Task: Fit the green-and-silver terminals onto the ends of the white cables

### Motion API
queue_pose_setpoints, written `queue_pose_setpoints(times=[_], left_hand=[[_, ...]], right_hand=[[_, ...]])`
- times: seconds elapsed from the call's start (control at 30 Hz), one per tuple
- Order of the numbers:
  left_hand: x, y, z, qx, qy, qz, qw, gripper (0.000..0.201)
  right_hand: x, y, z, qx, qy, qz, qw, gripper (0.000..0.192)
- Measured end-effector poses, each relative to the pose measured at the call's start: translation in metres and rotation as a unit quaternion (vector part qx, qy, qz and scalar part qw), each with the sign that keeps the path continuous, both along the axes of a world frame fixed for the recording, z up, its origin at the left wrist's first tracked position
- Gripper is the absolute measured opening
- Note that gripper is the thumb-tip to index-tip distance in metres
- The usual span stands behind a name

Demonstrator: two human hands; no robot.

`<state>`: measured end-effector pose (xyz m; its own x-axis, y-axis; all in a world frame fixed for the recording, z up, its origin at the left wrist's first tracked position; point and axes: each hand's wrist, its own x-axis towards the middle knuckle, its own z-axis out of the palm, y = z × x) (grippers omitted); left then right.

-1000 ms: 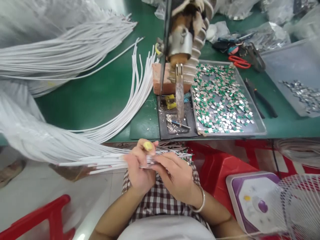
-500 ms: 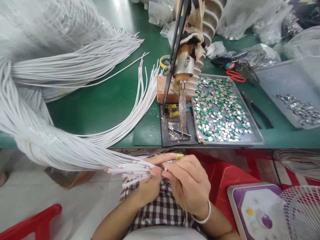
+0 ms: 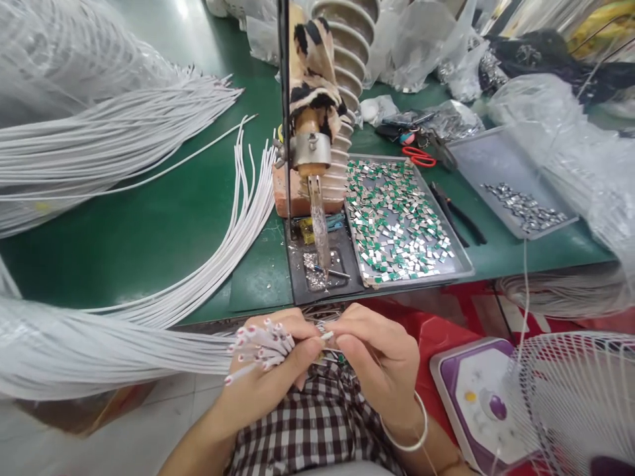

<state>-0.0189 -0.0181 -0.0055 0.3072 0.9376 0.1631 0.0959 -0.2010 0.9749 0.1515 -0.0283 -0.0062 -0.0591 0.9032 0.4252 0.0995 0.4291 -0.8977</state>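
White cables, a whole bundle of them, come in from my left and end in my left hand, which is closed around the cut ends down in my lap, just below the edge of the green table. My right hand sits right against it, fingertips pinched on one cable tip sticking out of the bunch. Up on the table there's a metal tray full of little green and silver chips, the soldering rig beside it, and red scissors further back. A white fan sits at my right.
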Motion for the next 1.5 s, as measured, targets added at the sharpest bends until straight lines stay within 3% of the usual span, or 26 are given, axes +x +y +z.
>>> queue_pose_setpoints(times=[0.2,0.4,0.53,0.57,0.63,0.67,0.73,0.8,0.9,1.2,1.37,1.5], left_hand=[[0.005,0.004,0.004,-0.013,0.015,-0.004,1.0,0.039],[0.006,0.009,-0.004,-0.024,-0.024,0.023,0.999,0.015],[-0.001,0.007,-0.014,-0.053,-0.048,0.023,0.997,0.01],[-0.003,0.007,-0.016,-0.058,-0.049,0.017,0.997,0.013],[-0.007,0.007,-0.02,-0.053,-0.044,0.014,0.998,0.018],[-0.008,0.008,-0.021,-0.053,-0.043,0.015,0.998,0.021],[-0.009,0.009,-0.023,-0.063,-0.048,0.024,0.997,0.023],[-0.008,0.009,-0.024,-0.073,-0.052,0.036,0.995,0.021],[-0.003,0.009,-0.025,-0.077,-0.054,0.052,0.994,0.015],[0.003,0.008,-0.025,-0.09,-0.033,0.103,0.99,0.004],[0.006,0.011,-0.027,-0.056,-0.058,0.14,0.987,0.018],[0.015,0.012,-0.018,-0.087,-0.097,0.166,0.977,0.02]], right_hand=[[0.002,0.007,0.003,-0.024,0.022,-0.005,0.999,0.029],[0.006,0.01,0.01,-0.143,0.017,0.005,0.99,0.016],[0.01,0.013,0.014,-0.206,-0.027,0.038,0.977,0.022],[0.013,0.016,0.013,-0.198,-0.034,0.034,0.979,0.023],[0.024,0.026,0.011,-0.147,-0.094,-0.05,0.983,0.022],[0.031,0.032,0.01,-0.11,-0.148,-0.121,0.975,0.019],[0.048,0.047,0.008,-0.064,-0.294,-0.221,0.927,0.013],[0.062,0.061,0.007,-0.097,-0.428,-0.22,0.871,0.006],[0.072,0.074,0.008,-0.13,-0.484,-0.199,0.842,0.012],[0.073,0.077,0.002,-0.111,-0.452,-0.225,0.856,0.014],[0.072,0.076,-0.004,-0.075,-0.388,-0.275,0.876,0.016],[0.06,0.066,-0.005,-0.037,-0.328,-0.32,0.888,0.018]])
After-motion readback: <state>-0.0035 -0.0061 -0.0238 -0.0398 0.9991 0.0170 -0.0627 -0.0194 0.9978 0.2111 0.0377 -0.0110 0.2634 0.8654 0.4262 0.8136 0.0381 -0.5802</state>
